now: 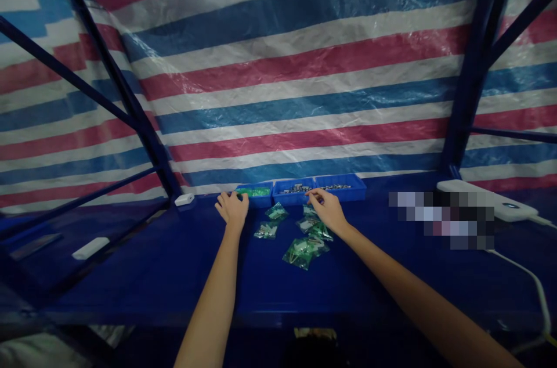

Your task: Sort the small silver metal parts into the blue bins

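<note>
My left hand is at the left end of a blue tray of small green pieces. Its fingers are bent and apart, and I see nothing held between them. My right hand reaches to the front of the middle blue tray, which contains small metallic-looking parts. Thumb and fingertips are pinched together there; anything between them is too small to make out. Between my arms lie several clear-and-green packets with pale pieces inside, among them a near packet and a left packet.
A third blue tray with small parts stands at the right. Small white objects lie at the left. A white device with a cable sits at the right beside a blurred patch. Blue frame posts and striped sheeting enclose the table.
</note>
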Tool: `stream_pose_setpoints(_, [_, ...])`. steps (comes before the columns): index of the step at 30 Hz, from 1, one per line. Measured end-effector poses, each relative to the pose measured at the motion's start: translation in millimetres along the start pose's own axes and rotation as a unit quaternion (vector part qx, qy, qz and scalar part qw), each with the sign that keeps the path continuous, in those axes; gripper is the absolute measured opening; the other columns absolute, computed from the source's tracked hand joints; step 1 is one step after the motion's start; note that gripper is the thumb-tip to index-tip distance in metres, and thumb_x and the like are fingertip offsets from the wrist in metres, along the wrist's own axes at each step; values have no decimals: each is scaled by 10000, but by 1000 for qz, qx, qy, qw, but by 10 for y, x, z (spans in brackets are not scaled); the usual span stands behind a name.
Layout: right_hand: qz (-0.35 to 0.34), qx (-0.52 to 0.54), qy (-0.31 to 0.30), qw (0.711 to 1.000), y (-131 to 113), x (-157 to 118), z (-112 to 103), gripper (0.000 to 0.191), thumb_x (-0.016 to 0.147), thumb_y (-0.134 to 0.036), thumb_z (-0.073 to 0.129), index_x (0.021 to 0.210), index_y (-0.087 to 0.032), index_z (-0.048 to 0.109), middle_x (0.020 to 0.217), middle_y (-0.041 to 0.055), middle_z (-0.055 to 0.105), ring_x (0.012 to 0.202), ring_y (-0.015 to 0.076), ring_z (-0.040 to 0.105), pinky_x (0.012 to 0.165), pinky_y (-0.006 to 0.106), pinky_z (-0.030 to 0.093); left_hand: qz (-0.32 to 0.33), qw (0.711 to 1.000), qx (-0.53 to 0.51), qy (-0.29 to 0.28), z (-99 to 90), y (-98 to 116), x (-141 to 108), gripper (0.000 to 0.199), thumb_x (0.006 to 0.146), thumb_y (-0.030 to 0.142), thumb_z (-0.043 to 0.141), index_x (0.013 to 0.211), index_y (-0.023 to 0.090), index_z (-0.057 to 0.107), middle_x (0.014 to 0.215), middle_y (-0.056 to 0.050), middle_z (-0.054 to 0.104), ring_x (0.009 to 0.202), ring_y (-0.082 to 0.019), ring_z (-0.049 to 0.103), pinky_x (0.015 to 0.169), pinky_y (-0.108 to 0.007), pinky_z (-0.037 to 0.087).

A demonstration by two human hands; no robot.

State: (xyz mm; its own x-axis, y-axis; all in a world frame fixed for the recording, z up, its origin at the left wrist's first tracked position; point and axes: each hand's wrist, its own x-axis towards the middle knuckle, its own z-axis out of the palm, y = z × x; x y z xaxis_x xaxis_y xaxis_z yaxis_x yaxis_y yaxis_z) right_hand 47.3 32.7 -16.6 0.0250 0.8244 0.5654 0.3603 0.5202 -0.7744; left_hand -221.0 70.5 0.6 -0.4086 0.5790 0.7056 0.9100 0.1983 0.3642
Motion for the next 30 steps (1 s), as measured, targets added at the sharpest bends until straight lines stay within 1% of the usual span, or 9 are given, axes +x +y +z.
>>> stream_pose_setpoints(3, [2, -27, -4, 1000, 21, 1, -1, 229, 785, -317, 455, 816, -227, 663, 706, 10, 677, 681, 176, 621, 624, 271, 446, 63, 998, -4, 7, -33, 54, -8, 224, 754, 324, 518, 885, 187, 637, 1015, -142, 551, 1023, -327, 474, 859, -472, 344])
stream_pose_setpoints(6, [6, -34, -2, 999, 28, 1, 0, 226, 779, -314, 460, 810, -230, 667, 715, 10, 676, 691, 178, 620, 628, 273, 448, 122, 992, -4, -12, -35, 68, -15, 211, 792, 348, 503, 863, 211, 648, 1038, -124, 554, 1016, -303, 480, 866, -454, 339])
stream_pose_setpoints(14, [8, -32, -7, 999, 7, -2, 1, 223, 773, -295, 462, 815, -225, 670, 707, 10, 678, 681, 171, 620, 625, 261, 442, 120, 992, 16, -34, -37, 58, -22, 219, 796, 361, 528, 824, 198, 672, 1055, -138, 568, 1016, -314, 483, 841, -449, 351])
stream_pose_setpoints(17, [15, -35, -16, 999, -21, -10, -8, 223, 769, -280, 464, 824, -217, 671, 706, 10, 679, 685, 165, 619, 628, 251, 435, 140, 990, 5, -12, -133, 164, -45, 274, 796, 395, 521, 935, 209, 666, 1109, -129, 561, 1059, -297, 479, 866, -431, 343])
stream_pose_setpoints(19, [18, -39, -20, 999, -43, -17, -14, 223, 764, -264, 464, 827, -215, 671, 708, 8, 678, 687, 161, 617, 634, 246, 433, 169, 986, -9, -11, -223, 276, -70, 323, 813, 447, 477, 947, 226, 670, 1078, -102, 590, 1040, -262, 506, 881, -400, 339])
stream_pose_setpoints(21, [15, -41, -22, 999, -60, -22, -18, 219, 760, -252, 464, 823, -217, 670, 714, 6, 677, 690, 158, 615, 647, 245, 433, 189, 980, -7, -56, -312, 394, -100, 402, 827, 512, 414, 828, 227, 698, 947, -82, 645, 950, -234, 559, 864, -366, 354])
stream_pose_setpoints(25, [11, -41, -19, 999, -62, -22, -12, 212, 758, -253, 467, 820, -222, 667, 724, 6, 677, 697, 162, 613, 653, 250, 434, 163, 957, 55, -235, -409, 539, -167, 563, 735, 683, 394, 664, 218, 704, 712, -92, 674, 790, -254, 619, 704, -328, 414])
stream_pose_setpoints(27, [12, -41, -16, 999, -53, -18, -6, 210, 754, -252, 470, 821, -222, 667, 723, 6, 675, 695, 164, 611, 646, 250, 435, 157, 937, 81, -301, -408, 549, -193, 572, 652, 730, 452, 648, 216, 703, 710, -100, 682, 783, -271, 627, 669, -322, 418])
stream_pose_setpoints(30, [9, -43, -16, 999, -46, -18, -3, 209, 754, -255, 470, 819, -220, 666, 711, 4, 670, 687, 162, 609, 650, 250, 434, 168, 917, 83, -351, -371, 519, -214, 515, 563, 706, 566, 652, 217, 699, 760, -92, 697, 803, -270, 629, 669, -311, 416])
